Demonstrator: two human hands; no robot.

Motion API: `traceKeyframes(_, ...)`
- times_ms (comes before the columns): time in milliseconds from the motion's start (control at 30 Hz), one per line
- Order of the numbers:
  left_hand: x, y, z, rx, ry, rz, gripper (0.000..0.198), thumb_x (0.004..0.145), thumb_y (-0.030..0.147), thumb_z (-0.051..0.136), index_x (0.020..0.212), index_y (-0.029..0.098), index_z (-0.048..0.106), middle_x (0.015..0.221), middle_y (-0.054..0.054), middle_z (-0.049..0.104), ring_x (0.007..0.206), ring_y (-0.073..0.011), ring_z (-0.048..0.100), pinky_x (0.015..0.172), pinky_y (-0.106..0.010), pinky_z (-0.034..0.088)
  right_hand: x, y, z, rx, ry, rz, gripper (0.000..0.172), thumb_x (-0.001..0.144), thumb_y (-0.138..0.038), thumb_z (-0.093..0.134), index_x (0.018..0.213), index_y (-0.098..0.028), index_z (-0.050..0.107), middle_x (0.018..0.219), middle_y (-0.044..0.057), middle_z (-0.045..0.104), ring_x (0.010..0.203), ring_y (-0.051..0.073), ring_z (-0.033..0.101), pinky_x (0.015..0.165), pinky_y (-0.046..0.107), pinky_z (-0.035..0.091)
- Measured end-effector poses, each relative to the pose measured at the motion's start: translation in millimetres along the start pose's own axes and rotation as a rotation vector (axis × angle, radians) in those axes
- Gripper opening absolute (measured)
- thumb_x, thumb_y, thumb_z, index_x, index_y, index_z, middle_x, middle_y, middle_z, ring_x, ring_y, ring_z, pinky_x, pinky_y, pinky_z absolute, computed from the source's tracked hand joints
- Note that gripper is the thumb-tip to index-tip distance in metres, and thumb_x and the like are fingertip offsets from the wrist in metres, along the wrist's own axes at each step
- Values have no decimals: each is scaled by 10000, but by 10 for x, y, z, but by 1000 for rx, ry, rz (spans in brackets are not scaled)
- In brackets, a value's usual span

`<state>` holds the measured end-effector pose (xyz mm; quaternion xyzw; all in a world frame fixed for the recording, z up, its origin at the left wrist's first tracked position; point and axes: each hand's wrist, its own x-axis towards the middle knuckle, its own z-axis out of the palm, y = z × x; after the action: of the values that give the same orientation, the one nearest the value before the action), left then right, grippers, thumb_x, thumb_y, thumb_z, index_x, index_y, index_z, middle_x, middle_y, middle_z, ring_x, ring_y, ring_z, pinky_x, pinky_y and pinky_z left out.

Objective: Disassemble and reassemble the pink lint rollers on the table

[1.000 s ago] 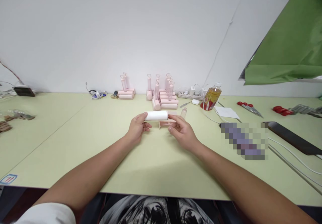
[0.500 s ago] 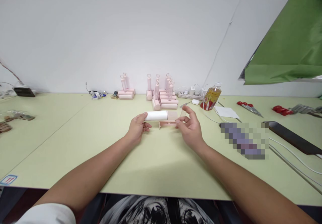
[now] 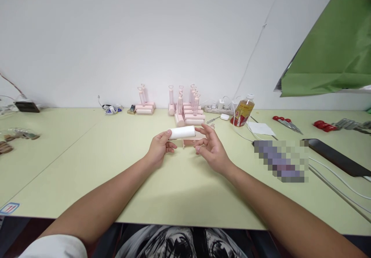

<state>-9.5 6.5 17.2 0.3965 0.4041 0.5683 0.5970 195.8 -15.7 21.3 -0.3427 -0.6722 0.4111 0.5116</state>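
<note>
A white roll (image 3: 182, 132) is held level above the table, its left end pinched between the thumb and fingers of my left hand (image 3: 160, 146). Near its right end is my right hand (image 3: 211, 147), with its fingers apart and one fingertip at the roll's edge. Nothing shows in the right hand's grasp. Under and behind the roll lies a pink piece (image 3: 189, 142) on the table, partly covered by the roll and my right fingers.
Pink rollers with upright handles (image 3: 194, 117) stand near the wall, with two more (image 3: 145, 108) to their left. Farther right are a power strip (image 3: 218, 109), a yellow bottle (image 3: 243, 111), white paper (image 3: 261, 128), red-handled tools (image 3: 285, 122) and a black phone (image 3: 337, 157).
The translucent pinkish piece at the roll's right end no longer shows there. My right hand has shifted left, its fingers now closer to the roll.
</note>
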Motion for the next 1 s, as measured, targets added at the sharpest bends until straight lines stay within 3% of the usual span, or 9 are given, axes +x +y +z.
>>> traceKeyframes(133, 21, -38, -6, 47, 13, -72, 368, 871, 372, 571, 1139, 120, 560, 1030, -128, 646, 547, -115, 642, 411, -220, 496, -8, 22, -17, -44, -106, 55, 629, 830, -257, 599, 1408, -302, 356, 1087, 74, 606, 825, 176, 620, 667, 327, 549)
traceKeyframes(267, 15, -42, -7, 119, -7, -50, 569, 864, 422, 574, 1358, 237, 362, 1149, -138, 615, 588, -143, 677, 453, -250, 526, -36, -12, -1, -66, -170, 9, 671, 833, -230, 593, 1439, -324, 321, 1108, 71, 579, 887, 186, 621, 741, 352, 540)
traceKeyframes(400, -40, -45, -12, 352, -250, -18, 498, 783, 552, 630, 1106, 189, 520, 968, -91, 662, 553, -129, 643, 414, -191, 439, -55, -58, -11, -69, -206, -62, 689, 830, -221, 603, 1442, -334, 308, 1073, 62, 592, 931, 199, 621, 805, 377, 525)
traceKeyframes(500, -96, -37, -6, 566, -353, 46, 460, 749, 566, 658, 953, 162, 578, 792, -36, 639, 507, -102, 547, 424, -195, 373, -67, -85, -32, -82, -264, -73, 693, 829, -225, 611, 1445, -330, 309, 1015, 52, 605, 904, 197, 619, 822, 387, 518)
traceKeyframes(600, -142, -16, 13, 719, -405, 167, 400, 762, 533, 653, 912, 162, 642, 731, -11, 592, 598, -122, 501, 521, -224, 367, -79, -107, -36, -115, -327, -42, 712, 838, -250, 609, 1470, -307, 287, 922, 46, 614, 885, 209, 619, 791, 384, 525)
traceKeyframes(700, -162, -11, 30, 773, -442, 199, 418, 784, 534, 622, 997, 175, 649, 775, -18, 584, 695, -156, 496, 594, -244, 360, -86, -119, -11, -138, -348, -92, 716, 833, -261, 610, 1471, -290, 286, 960, 55, 622, 897, 210, 619, 774, 378, 528)
traceKeyframes(800, -152, -33, 24, 766, -446, 197, 445, 788, 545, 607, 1022, 167, 617, 813, -24, 571, 735, -170, 487, 633, -255, 364, -62, -107, -1, -176, -176, -199, 605, 828, -254, 599, 1395, -276, 390, 1047, 73, 609, 872, 198, 612, 770, 374, 522)
traceKeyframes(933, -132, -66, 0, 787, -382, 207, 392, 787, 550, 605, 884, 172, 573, 753, -4, 514, 692, -155, 444, 606, -250, 336, 65, -41, -140, -217, 308, -196, 416, 815, -257, 587, 1223, -241, 505, 956, 57, 585, 754, 174, 565, 707, 348, 504)
traceKeyframes(1000, -131, -74, -4, 788, -369, 207, 378, 793, 549, 599, 846, 177, 554, 746, -1, 502, 676, -148, 431, 592, -247, 322, 163, 13, -266, -222, 473, -149, 398, 786, -261, 597, 1174, -227, 515, 973, 57, 577, 730, 164, 544, 676, 328, 491)
